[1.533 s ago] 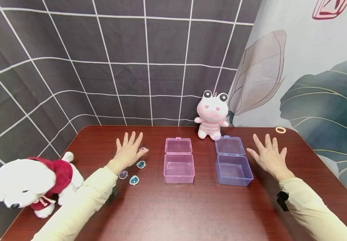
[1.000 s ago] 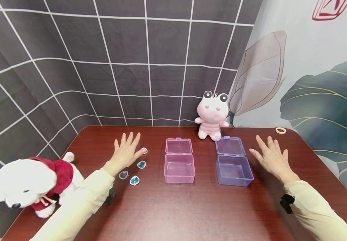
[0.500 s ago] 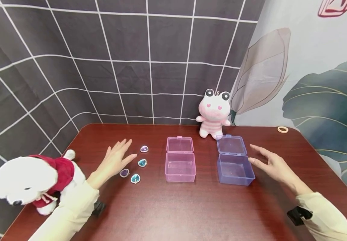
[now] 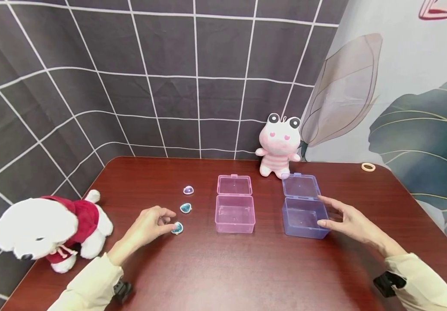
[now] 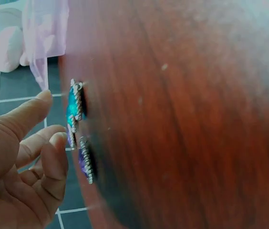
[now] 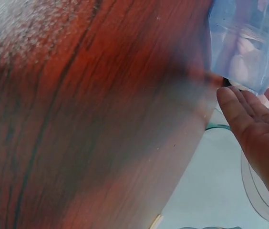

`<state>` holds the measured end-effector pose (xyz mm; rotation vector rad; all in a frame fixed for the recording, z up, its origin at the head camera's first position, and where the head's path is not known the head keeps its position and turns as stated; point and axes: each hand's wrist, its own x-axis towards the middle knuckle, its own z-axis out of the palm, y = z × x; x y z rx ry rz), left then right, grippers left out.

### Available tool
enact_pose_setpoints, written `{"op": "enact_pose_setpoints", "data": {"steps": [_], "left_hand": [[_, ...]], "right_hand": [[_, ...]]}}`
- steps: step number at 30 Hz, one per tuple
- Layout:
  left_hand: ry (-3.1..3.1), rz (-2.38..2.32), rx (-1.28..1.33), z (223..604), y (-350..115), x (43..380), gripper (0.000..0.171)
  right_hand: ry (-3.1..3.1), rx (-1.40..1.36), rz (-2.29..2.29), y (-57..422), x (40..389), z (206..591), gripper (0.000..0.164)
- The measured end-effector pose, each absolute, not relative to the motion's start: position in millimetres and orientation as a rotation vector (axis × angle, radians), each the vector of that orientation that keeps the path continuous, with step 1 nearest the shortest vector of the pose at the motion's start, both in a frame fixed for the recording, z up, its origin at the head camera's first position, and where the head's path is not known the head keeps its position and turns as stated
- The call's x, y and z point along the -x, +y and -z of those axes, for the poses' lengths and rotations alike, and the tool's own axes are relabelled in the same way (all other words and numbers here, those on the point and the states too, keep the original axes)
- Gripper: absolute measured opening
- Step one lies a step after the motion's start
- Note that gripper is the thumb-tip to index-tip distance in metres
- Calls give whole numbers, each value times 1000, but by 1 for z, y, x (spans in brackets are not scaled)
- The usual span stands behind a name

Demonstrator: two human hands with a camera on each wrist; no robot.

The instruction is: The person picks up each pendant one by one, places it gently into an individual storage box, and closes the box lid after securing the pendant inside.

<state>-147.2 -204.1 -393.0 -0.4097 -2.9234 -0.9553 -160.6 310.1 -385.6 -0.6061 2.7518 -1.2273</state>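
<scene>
My left hand (image 4: 149,225) hovers low over the tabletop, fingers partly bent and apart from the thumb, holding nothing. Its thumb tip overlaps the nearest blue heart-shaped gem (image 4: 177,228) in the head view. Beyond lie a teal drop-shaped gem (image 4: 186,208) and a purple gem (image 4: 188,190), both edged with small beads. A darker purple gem (image 5: 84,161) shows by the fingers in the left wrist view; the hand hides it from the head camera. My right hand (image 4: 357,222) reaches the right side of a clear blue plastic box (image 4: 305,224), its thumb and fingers spread at the wall.
A clear pink box (image 4: 235,220) stands mid-table, its lid laid back like the blue one's. A pink-striped frog plush (image 4: 278,147) sits behind them. At left is a white dog plush (image 4: 37,229) in red. A pale ring (image 4: 368,167) lies at the back right edge.
My left hand has drawn back toward me and bent its fingers over the nearer gems. The right hand has turned sideways and moved in to the blue box. The view shifted slightly.
</scene>
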Motion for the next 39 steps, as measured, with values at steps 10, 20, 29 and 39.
{"op": "enact_pose_setpoints", "data": {"steps": [10, 20, 29, 39], "left_hand": [[-2947, 847, 385, 398, -198, 140, 21], [-2928, 801, 423, 397, -195, 140, 20], [-2951, 881, 443, 397, -191, 148, 20], [-2959, 1012, 379, 393, -193, 152, 18]], "right_hand": [[2679, 580, 1232, 307, 162, 385, 75], [2518, 676, 1364, 311, 162, 391, 84], [2579, 670, 1337, 319, 160, 392, 82], [2594, 724, 1425, 317, 161, 400, 77]]}}
